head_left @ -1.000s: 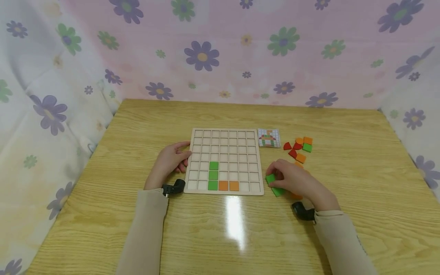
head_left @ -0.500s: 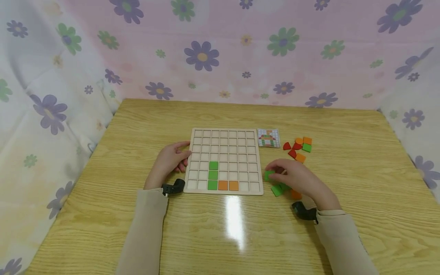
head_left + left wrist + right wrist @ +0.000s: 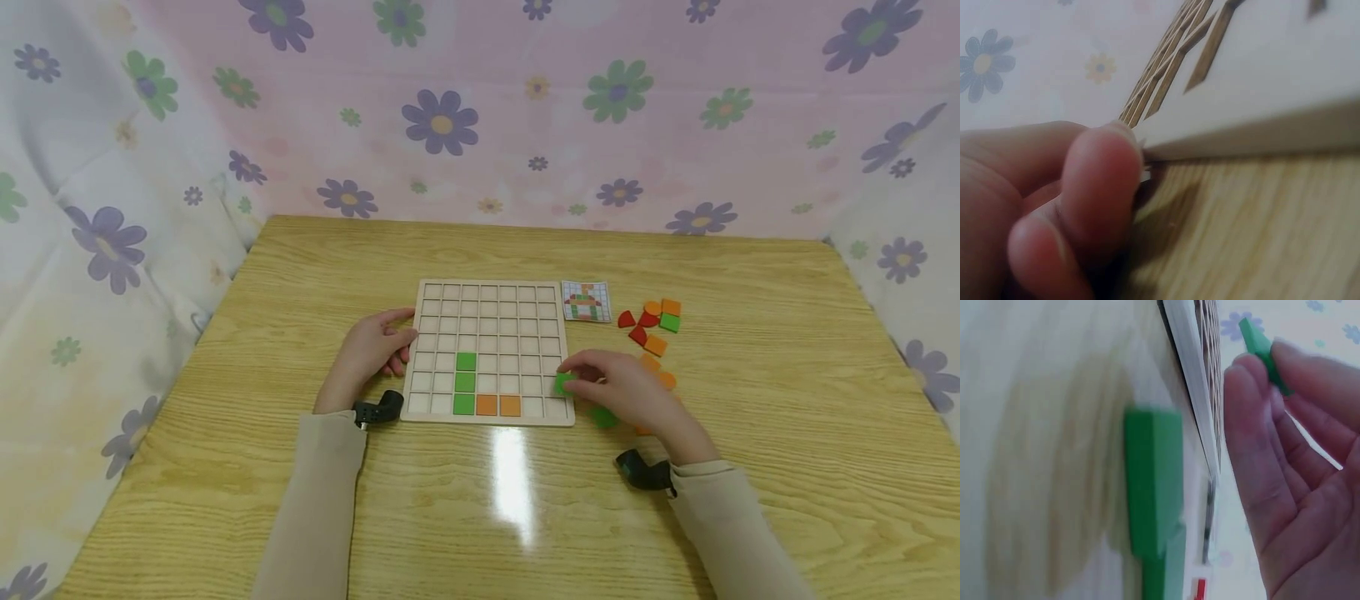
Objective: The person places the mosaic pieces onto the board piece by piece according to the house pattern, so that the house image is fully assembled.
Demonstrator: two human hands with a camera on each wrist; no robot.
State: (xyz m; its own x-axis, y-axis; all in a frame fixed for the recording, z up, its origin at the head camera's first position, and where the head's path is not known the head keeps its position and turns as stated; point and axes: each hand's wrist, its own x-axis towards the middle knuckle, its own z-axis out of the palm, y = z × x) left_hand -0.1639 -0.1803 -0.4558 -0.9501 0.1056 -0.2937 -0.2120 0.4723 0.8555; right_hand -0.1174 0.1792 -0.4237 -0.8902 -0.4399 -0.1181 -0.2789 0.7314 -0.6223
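Now, right hand (image 3: 626,390): fingers curled, pinching green tile (image 3: 563,383) over grid board (image 3: 490,287)'s right edge.
Left hand (image 3: 372,348): fingers relaxed, resting against board's left edge.

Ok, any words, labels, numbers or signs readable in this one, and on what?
None can be read.
The pattern card shows only a coloured grid picture, no lettering that can be made out.
The grid board, the green tile and the loose tiles carry no print.
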